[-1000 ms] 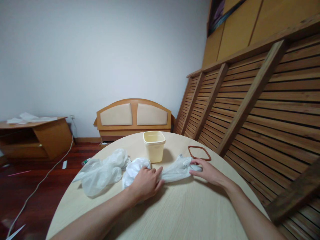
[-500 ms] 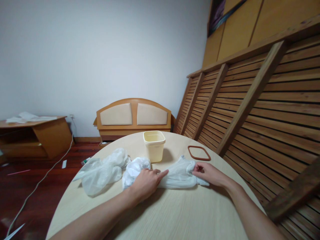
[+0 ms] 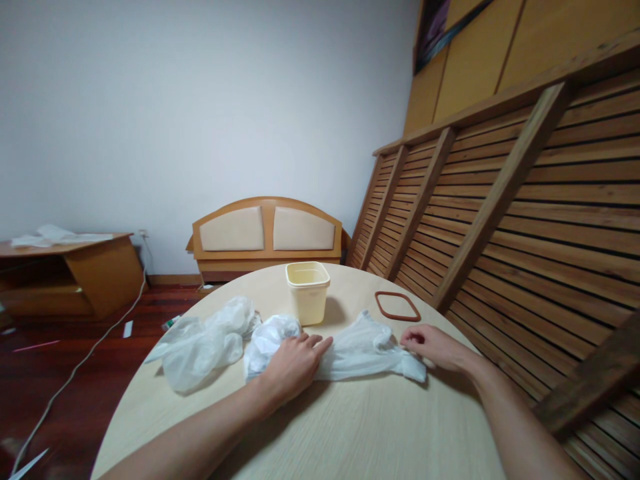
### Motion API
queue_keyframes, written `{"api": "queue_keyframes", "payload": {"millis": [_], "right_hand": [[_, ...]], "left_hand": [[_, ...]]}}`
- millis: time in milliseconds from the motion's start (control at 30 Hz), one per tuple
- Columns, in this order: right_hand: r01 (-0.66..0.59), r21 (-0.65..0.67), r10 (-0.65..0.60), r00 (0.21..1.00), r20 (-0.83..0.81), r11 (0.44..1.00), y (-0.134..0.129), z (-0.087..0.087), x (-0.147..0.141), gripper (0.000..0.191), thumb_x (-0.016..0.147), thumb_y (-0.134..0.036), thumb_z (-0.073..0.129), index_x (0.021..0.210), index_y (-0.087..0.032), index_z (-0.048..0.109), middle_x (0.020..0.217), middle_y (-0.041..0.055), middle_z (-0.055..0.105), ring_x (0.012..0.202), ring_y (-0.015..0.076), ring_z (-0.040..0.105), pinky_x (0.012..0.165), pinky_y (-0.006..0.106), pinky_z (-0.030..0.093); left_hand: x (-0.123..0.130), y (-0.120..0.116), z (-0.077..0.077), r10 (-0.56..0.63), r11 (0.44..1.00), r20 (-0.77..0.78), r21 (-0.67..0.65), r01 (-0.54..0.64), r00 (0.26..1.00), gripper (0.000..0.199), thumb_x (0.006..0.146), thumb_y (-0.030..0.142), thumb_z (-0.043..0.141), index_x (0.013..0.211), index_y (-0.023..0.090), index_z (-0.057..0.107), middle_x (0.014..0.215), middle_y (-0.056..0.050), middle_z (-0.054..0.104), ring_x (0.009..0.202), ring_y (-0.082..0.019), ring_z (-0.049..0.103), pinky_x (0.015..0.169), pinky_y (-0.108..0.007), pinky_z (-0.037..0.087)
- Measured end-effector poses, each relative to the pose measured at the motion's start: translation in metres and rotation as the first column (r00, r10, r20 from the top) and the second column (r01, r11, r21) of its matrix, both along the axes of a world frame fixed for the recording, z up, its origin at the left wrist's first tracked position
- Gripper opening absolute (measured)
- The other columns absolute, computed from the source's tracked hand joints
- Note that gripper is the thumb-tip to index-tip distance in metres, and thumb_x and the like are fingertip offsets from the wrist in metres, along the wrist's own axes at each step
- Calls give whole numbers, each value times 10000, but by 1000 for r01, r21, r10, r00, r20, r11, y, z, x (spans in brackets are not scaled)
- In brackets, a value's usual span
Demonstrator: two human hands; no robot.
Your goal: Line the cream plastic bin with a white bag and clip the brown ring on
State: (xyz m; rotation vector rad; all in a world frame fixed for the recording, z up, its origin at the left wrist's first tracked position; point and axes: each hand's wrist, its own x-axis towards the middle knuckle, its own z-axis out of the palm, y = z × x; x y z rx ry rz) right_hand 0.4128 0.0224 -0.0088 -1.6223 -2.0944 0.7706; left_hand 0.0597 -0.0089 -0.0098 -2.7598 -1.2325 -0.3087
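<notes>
A thin white plastic bag [image 3: 357, 350] lies stretched out on the round wooden table [image 3: 380, 427]. My left hand [image 3: 295, 363] rests on its left end, fingers spread, beside a bunched white bag [image 3: 270, 339]. At the stretched bag's right end, my right hand [image 3: 433, 345] is closed in a pinch; what its fingertips hold, if anything, is too small to make out. Farther left lies a crumpled translucent bag [image 3: 205, 350]. Behind the bags stands a pale yellow square tub [image 3: 308, 300], open at the top.
A brown square ring [image 3: 384, 315] lies at the table's back right. Slatted wooden panels [image 3: 480, 220] lean along the right side. Beyond the table are a headboard [image 3: 269, 230] and, at left, a low desk [image 3: 100, 273] with white sheets on it.
My right hand has moved a little to the right, and the bag's right end now reaches farther right and looks more spread. My left hand has barely moved.
</notes>
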Motion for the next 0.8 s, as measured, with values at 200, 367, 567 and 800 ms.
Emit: {"api": "queue_keyframes", "payload": {"millis": [200,367,567,800], "right_hand": [[11,-230,-18,999,-27,973,-8,3,-4,448,610,-333,784,992,-159,626,703,-19,583,615,149,524,533,241,350],[-29,31,33,992,-124,999,-10,18,-12,276,665,-182,570,926,-173,659,861,48,679,803,198,615,688,269,443],[-8,121,22,993,-112,993,-11,26,0,230,790,-274,472,874,-178,664,773,42,677,748,203,613,674,288,438],[-51,-83,46,997,-69,995,-11,17,0,312,792,-473,637,791,-161,648,658,12,605,626,165,556,575,265,385]], "left_hand": [[1,-7,3,-155,987,35,55,153,987,323,921,349,574,1214,215,598,1341,-97,596,1182,-304,573,931,-465,538],[1,-3,-4,-212,974,11,81,210,977,132,940,228,548,981,179,664,1337,-78,604,1201,-272,565,934,-430,535],[1,-3,-4,-272,956,35,121,266,962,131,958,192,499,968,170,628,1365,-68,583,1213,-249,550,903,-399,534],[2,-7,-1,-357,927,-16,116,357,934,245,907,256,604,1148,214,584,1185,-47,650,1087,-225,587,887,-358,494]]}}
